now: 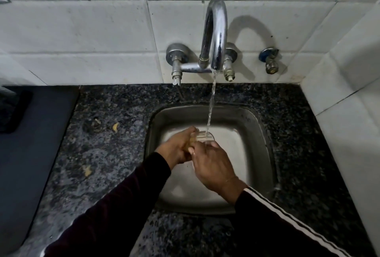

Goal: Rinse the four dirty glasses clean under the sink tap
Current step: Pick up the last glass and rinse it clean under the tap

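A clear glass [202, 136] is held over the steel sink [255, 131], tipped with its mouth toward the right. Water runs from the chrome tap [216, 36] in a thin stream onto the glass rim. My left hand [178, 146] is wrapped around the base end of the glass, where a yellowish tint shows. My right hand [212, 164] rests against the glass from the near right side, its fingers at the rim. Most of the glass is hidden behind both hands. No other glasses are in view.
Speckled dark granite counter [107, 153] surrounds the sink, with a few yellow scraps [115, 127] on its left part. A dark mat [33, 143] lies at far left. White tiled walls stand behind and at right, with a small valve [271, 61] on the back wall.
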